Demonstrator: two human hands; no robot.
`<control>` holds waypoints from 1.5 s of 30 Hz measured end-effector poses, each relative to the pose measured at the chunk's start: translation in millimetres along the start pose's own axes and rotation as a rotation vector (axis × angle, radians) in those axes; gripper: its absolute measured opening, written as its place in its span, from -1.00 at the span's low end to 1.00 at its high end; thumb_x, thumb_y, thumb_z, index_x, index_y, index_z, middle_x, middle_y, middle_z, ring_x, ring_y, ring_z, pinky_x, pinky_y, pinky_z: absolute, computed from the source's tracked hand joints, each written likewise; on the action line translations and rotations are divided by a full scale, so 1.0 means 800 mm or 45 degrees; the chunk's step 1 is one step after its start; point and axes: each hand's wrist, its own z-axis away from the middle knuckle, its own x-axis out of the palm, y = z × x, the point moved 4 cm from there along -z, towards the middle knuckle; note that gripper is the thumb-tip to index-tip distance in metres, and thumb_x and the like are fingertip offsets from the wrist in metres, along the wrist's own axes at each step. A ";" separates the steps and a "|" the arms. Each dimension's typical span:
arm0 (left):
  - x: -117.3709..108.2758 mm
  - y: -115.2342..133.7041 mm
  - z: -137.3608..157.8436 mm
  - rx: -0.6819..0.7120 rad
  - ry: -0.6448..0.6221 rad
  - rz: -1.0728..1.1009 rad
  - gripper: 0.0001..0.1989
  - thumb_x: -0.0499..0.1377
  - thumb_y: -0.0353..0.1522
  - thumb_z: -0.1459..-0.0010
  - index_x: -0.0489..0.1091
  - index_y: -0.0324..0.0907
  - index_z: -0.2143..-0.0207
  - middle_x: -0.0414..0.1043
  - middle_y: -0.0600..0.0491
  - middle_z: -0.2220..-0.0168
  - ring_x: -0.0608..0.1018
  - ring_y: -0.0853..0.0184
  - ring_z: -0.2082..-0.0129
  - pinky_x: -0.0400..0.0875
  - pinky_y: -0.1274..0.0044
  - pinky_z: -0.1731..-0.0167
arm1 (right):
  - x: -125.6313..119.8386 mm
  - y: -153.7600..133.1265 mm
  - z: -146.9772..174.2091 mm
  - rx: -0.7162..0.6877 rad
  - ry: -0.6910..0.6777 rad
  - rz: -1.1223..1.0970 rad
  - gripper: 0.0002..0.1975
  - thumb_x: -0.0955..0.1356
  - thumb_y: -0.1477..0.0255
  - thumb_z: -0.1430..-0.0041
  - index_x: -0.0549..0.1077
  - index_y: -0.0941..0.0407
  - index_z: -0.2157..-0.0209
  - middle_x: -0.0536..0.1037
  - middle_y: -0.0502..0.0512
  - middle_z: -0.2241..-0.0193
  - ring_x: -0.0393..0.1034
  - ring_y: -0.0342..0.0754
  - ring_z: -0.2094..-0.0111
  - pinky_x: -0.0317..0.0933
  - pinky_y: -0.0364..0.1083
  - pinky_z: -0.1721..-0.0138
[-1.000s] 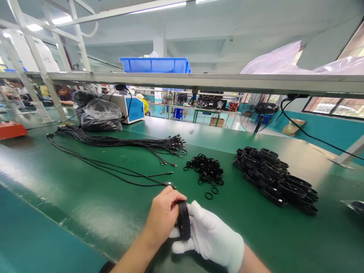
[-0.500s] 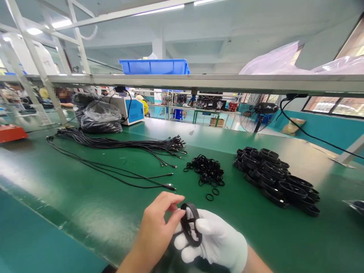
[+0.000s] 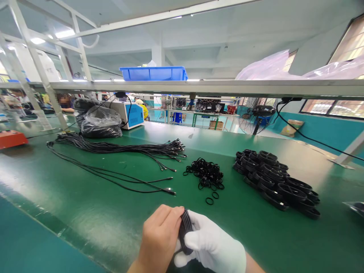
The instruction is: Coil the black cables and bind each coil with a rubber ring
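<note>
- The bare left hand (image 3: 160,237) has its fingers closed on the upper left edge of the coil (image 3: 186,223).
- The gloved right hand (image 3: 216,240) grips the coil from the other side, its thumb across the turns.
- The coil is tilted between the two hands, over the table (image 3: 244,227).
- Beyond it lie the bands (image 3: 206,170), with cables (image 3: 122,148) to their left and a pile of coils (image 3: 263,177) to their right.

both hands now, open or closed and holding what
Left hand: closed on the upper edge of the coiled black cable.
Right hand, white-gloved: closed, holding the same coil.
</note>
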 end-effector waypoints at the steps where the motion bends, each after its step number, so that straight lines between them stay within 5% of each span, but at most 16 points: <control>1: 0.000 -0.003 -0.001 -0.040 -0.031 -0.005 -0.79 0.05 -0.57 -0.12 0.44 -0.22 0.29 0.44 0.07 0.49 0.48 0.40 0.48 0.39 0.60 0.44 | 0.000 -0.001 0.000 -0.002 0.024 0.003 -0.51 0.50 0.45 0.20 0.35 0.22 0.17 0.41 0.09 0.33 0.41 -0.09 0.30 0.35 -0.11 0.35; 7: 0.007 -0.018 -0.010 -0.382 -0.333 0.108 -0.74 0.07 -0.58 -0.02 0.46 -0.13 0.31 0.47 0.11 0.39 0.52 0.38 0.38 0.42 0.58 0.36 | -0.006 0.000 0.000 -0.040 0.068 0.033 -0.53 0.48 0.53 0.22 0.37 0.20 0.19 0.40 0.07 0.32 0.37 -0.09 0.28 0.32 -0.05 0.30; 13: 0.014 -0.032 -0.003 -0.628 -0.294 0.284 -0.74 0.05 -0.58 0.02 0.46 -0.10 0.44 0.42 0.16 0.49 0.49 0.43 0.48 0.37 0.63 0.47 | -0.009 0.003 -0.002 -0.034 0.086 0.039 -0.43 0.49 0.53 0.25 0.35 0.21 0.11 0.42 0.15 0.27 0.37 -0.04 0.25 0.30 -0.04 0.30; 31: 0.024 -0.031 -0.016 -0.486 -0.415 0.339 -0.65 0.01 -0.61 0.05 0.44 -0.10 0.31 0.37 0.15 0.44 0.45 0.44 0.46 0.37 0.61 0.42 | -0.011 -0.004 -0.001 0.012 0.184 0.043 -0.49 0.50 0.52 0.30 0.36 0.20 0.21 0.42 0.09 0.33 0.39 -0.08 0.32 0.33 -0.10 0.37; 37: 0.028 -0.036 -0.007 -0.422 -0.303 0.303 -0.66 -0.03 -0.59 -0.01 0.47 -0.11 0.34 0.34 0.13 0.46 0.45 0.44 0.46 0.34 0.64 0.46 | -0.005 -0.006 -0.003 0.022 0.153 0.096 -0.50 0.50 0.45 0.26 0.38 0.23 0.19 0.41 0.11 0.32 0.40 -0.06 0.30 0.32 -0.08 0.34; 41: 0.026 -0.041 -0.013 -0.548 -0.457 0.385 -0.68 0.02 -0.57 0.01 0.46 -0.09 0.30 0.39 0.13 0.39 0.45 0.42 0.42 0.35 0.60 0.37 | -0.007 -0.008 -0.001 0.008 0.210 0.080 -0.53 0.50 0.44 0.25 0.37 0.24 0.23 0.39 0.10 0.33 0.39 -0.09 0.35 0.31 -0.10 0.38; 45: 0.009 -0.047 -0.013 -0.904 -0.543 0.551 -0.88 0.10 -0.38 -0.05 0.42 -0.16 0.35 0.39 0.12 0.42 0.40 0.38 0.43 0.31 0.56 0.37 | -0.010 -0.010 0.001 -0.012 0.270 0.036 -0.51 0.50 0.44 0.27 0.36 0.20 0.22 0.38 0.10 0.28 0.38 -0.11 0.36 0.30 -0.11 0.40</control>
